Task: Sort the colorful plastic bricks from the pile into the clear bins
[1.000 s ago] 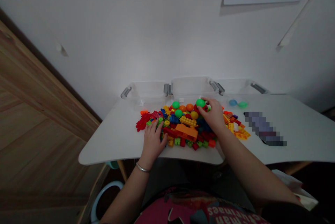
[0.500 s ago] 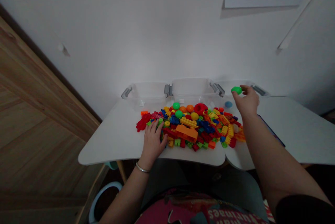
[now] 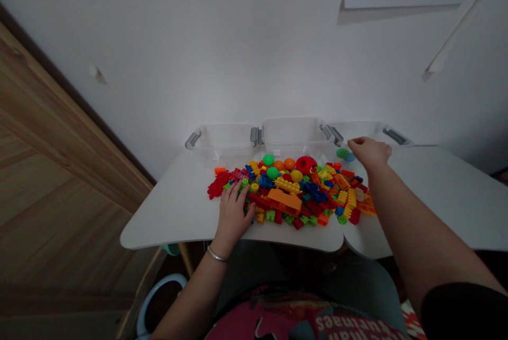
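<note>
My left hand (image 3: 234,210) rests, fingers spread, on the left part of a heap of colourful toy bricks (image 3: 313,205), holding nothing. A red plastic piece (image 3: 218,185) lies just beyond its fingertips. My right hand (image 3: 371,153) hovers over the right clear bin (image 3: 359,129), its fingers loosely bent and partly hidden, with nothing seen in them. Below its fingertips a green ball (image 3: 342,153) sits in that bin beside a blue ball (image 3: 350,157). In the heap are two more green balls (image 3: 269,160), orange balls (image 3: 289,163), a yellow ball (image 3: 296,176) and a large orange block (image 3: 284,202).
Clear bins with grey latches stand along the wall: a left bin (image 3: 226,136) and a middle bin (image 3: 291,129) adjoin the right one. The white table (image 3: 170,218) has a seam near its front middle. A dark flat object is partly behind my right forearm.
My right hand has let go of the green ball, which has dropped into the right bin beside the blue ball. My left hand stays on the heap.
</note>
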{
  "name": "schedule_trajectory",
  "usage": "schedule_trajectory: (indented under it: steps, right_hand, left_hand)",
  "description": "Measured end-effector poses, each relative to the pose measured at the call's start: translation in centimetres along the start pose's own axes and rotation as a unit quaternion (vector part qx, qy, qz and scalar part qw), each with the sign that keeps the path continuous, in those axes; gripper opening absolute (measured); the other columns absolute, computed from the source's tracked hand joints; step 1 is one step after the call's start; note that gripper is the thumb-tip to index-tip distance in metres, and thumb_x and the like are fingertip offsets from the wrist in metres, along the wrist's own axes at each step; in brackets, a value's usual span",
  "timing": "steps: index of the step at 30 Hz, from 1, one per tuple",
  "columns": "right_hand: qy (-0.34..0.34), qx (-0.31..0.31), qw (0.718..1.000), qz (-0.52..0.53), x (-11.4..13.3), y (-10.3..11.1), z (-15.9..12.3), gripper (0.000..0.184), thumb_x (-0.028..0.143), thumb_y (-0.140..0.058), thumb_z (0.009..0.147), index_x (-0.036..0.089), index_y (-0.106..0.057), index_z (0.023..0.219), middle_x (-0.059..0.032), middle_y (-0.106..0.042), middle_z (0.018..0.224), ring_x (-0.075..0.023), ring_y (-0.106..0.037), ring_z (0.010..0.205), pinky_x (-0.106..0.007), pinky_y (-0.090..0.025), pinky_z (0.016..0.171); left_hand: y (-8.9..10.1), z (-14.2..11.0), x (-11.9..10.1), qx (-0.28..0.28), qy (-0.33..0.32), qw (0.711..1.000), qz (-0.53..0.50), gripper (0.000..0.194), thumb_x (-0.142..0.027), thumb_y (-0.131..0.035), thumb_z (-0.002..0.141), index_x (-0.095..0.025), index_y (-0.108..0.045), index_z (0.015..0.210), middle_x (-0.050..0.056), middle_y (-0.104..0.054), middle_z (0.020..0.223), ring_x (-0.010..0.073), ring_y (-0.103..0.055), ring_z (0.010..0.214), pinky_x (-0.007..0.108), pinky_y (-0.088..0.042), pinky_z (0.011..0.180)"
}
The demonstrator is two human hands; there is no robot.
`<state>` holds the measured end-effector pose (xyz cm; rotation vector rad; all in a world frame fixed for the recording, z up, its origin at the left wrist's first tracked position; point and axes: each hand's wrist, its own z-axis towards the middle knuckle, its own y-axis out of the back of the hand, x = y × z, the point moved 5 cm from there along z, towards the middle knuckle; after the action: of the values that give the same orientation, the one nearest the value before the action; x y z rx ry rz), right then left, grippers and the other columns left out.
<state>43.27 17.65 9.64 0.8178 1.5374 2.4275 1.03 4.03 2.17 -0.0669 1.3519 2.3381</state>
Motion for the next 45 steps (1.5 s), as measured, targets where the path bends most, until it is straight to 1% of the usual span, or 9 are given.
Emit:
schedule_trajectory:
  steps: [11, 14, 20, 24, 28, 30, 33, 38, 45]
  right_hand:
    - [0.002, -0.008, 1.000, -0.002, 0.0, -0.2, -0.5, 0.042, 0.045, -0.048, 0.081, 0.019, -0.075, 0.098, -0.0126, -0.071, 0.088, -0.0331, -0.059, 0.103, -0.054, -0.029, 0.102]
    - [0.012, -0.014, 0.999, 0.051, 0.6, 0.5, -0.8, 0.040, 0.043, -0.049, 0.082, 0.019, -0.073, 0.103, -0.0107, -0.071, 0.091, -0.0301, -0.060, 0.099, -0.051, -0.033, 0.101]
    - [0.170, -0.140, 0.952, 0.215, 5.2, 4.0, -3.6, 0.031, 0.036, -0.053, 0.080, 0.017, -0.071, 0.097, -0.0111, -0.069, 0.099, -0.0261, -0.060, 0.097, -0.044, -0.043, 0.093]
    - [0.319, -0.045, 0.914, 0.247, 9.5, 4.4, -7.1, 0.027, 0.033, -0.055, 0.082, 0.019, -0.069, 0.100, -0.0090, -0.070, 0.099, -0.0232, -0.062, 0.091, -0.039, -0.049, 0.084]
    - [0.512, 0.074, 0.847, 0.124, 12.9, 3.4, -11.8, 0.022, 0.026, -0.059, 0.083, 0.021, -0.070, 0.102, -0.0069, -0.071, 0.103, -0.0239, -0.060, 0.102, -0.040, -0.044, 0.095]
    - [0.567, 0.100, 0.816, 0.047, 13.6, 2.6, -13.6, 0.022, 0.020, -0.059, 0.083, 0.021, -0.071, 0.102, -0.0067, -0.071, 0.104, -0.0244, -0.058, 0.105, -0.040, -0.042, 0.097]
    - [0.586, 0.107, 0.803, -0.024, 14.0, 1.2, -15.0, 0.028, 0.016, -0.057, 0.084, 0.021, -0.069, 0.108, -0.0080, -0.070, 0.107, -0.0254, -0.057, 0.109, -0.038, -0.043, 0.096]
    - [0.593, 0.126, 0.794, -0.052, 14.2, -0.1, -16.0, 0.027, 0.018, -0.051, 0.090, 0.019, -0.069, 0.110, -0.0091, -0.068, 0.116, -0.0264, -0.054, 0.116, -0.039, -0.042, 0.098]
    - [0.538, 0.132, 0.829, -0.070, 13.7, 0.1, -15.5, 0.030, 0.019, -0.050, 0.089, 0.016, -0.064, 0.115, -0.0108, -0.069, 0.113, -0.0273, -0.055, 0.113, -0.038, -0.042, 0.097]
  left_hand:
    - [0.1, 0.0, -0.1, -0.005, -0.008, 1.000, 0.006, 0.048, -0.032, -0.051, 0.090, -0.015, -0.052, 0.135, 0.014, -0.047, 0.145, 0.0328, -0.039, 0.134, 0.056, -0.033, 0.112]
    - [0.1, 0.0, 0.0, -0.004, -0.008, 1.000, 0.007, 0.048, -0.032, -0.051, 0.090, -0.015, -0.052, 0.135, 0.014, -0.047, 0.145, 0.0333, -0.039, 0.134, 0.057, -0.033, 0.112]
    - [0.1, -0.1, 0.0, -0.004, -0.009, 1.000, 0.007, 0.048, -0.031, -0.052, 0.090, -0.014, -0.052, 0.135, 0.014, -0.046, 0.146, 0.0329, -0.039, 0.134, 0.057, -0.033, 0.112]
    - [0.1, -0.1, 0.0, -0.003, -0.006, 1.000, 0.004, 0.048, -0.031, -0.053, 0.089, -0.014, -0.052, 0.135, 0.014, -0.046, 0.145, 0.0330, -0.039, 0.134, 0.057, -0.033, 0.112]
    - [0.1, -0.1, -0.1, 0.000, -0.004, 1.000, 0.001, 0.049, -0.031, -0.053, 0.089, -0.016, -0.051, 0.136, 0.014, -0.046, 0.146, 0.0332, -0.039, 0.134, 0.059, -0.033, 0.112]
    - [0.2, -0.2, -0.1, -0.002, -0.005, 1.000, 0.000, 0.049, -0.031, -0.054, 0.089, -0.016, -0.052, 0.135, 0.014, -0.047, 0.145, 0.0332, -0.039, 0.134, 0.059, -0.033, 0.112]
    - [0.4, -0.2, -0.2, -0.006, -0.004, 1.000, -0.002, 0.048, -0.030, -0.054, 0.088, -0.016, -0.052, 0.134, 0.015, -0.048, 0.144, 0.0327, -0.039, 0.134, 0.058, -0.033, 0.112]
    - [0.5, -0.2, -0.2, 0.002, 0.002, 1.000, 0.000, 0.048, -0.030, -0.053, 0.089, -0.016, -0.051, 0.135, 0.015, -0.047, 0.144, 0.0323, -0.038, 0.134, 0.058, -0.032, 0.113]
    - [0.3, -0.2, -0.1, 0.009, 0.001, 1.000, 0.007, 0.049, -0.031, -0.052, 0.089, -0.015, -0.051, 0.136, 0.014, -0.046, 0.145, 0.0325, -0.039, 0.134, 0.057, -0.032, 0.113]
